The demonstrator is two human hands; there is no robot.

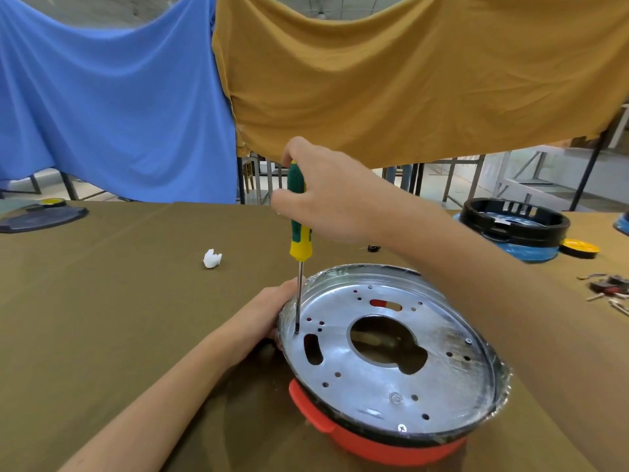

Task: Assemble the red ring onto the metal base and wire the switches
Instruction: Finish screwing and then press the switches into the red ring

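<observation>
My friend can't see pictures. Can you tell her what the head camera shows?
A person's right hand holds a green and yellow screwdriver upright, its tip at the left rim of a round metal base sitting on a red ring. The left hand steadies the base's left edge on a brown cloth-covered table.

One round silver metal base plate [391, 369], pierced with many small holes too numerous to count surely, plus one big central opening. One red plastic ring [367, 444] beneath it. Two screws seen in the plate: one at the near edge [402, 428], one at the right [468, 341]. One green and yellow handled screwdriver [299, 226]. Two bare hands: left [269, 315], right [326, 195]. One small white crumpled piece [211, 258]. One black ring on a blue base [514, 226]. Two hanging cloths: one blue [112, 97], one mustard [408, 73].
</observation>
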